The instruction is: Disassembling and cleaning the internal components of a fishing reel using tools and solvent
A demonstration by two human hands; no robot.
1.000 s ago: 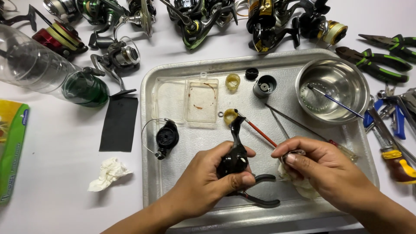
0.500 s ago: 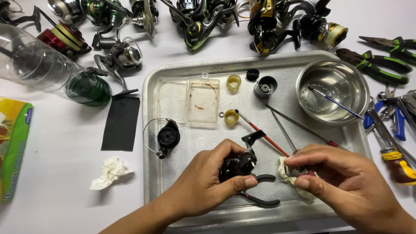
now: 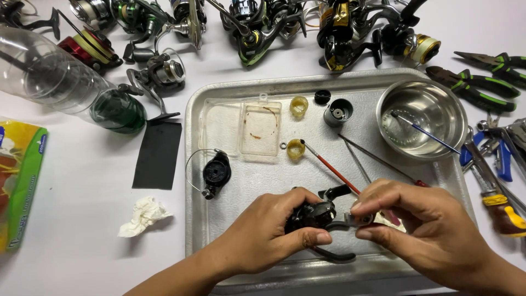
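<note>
My left hand point(image 3: 263, 235) grips a black fishing reel body point(image 3: 312, 215) over the near part of a metal tray point(image 3: 197, 181). My right hand point(image 3: 422, 230) pinches a small metal part point(image 3: 359, 220) at the reel body's right side, with a crumpled tissue partly hidden under its fingers. A black curved handle piece point(image 3: 331, 254) lies on the tray just below the reel body. A red-handled brush point(image 3: 329, 167) rests on the tray behind my hands.
On the tray: a clear plastic box point(image 3: 257, 130), two yellowish caps, a black spool part point(image 3: 216, 174), a grey spool point(image 3: 337, 112), a steel bowl point(image 3: 419, 118). Several reels line the far edge. Pliers and screwdrivers lie right; a plastic bottle point(image 3: 60, 82), black cloth, crumpled tissue point(image 3: 143, 215) left.
The reel body has turned in my left hand from upright to lying sideways. My right hand moved in from the right with the tissue and now pinches a metal part against the reel.
</note>
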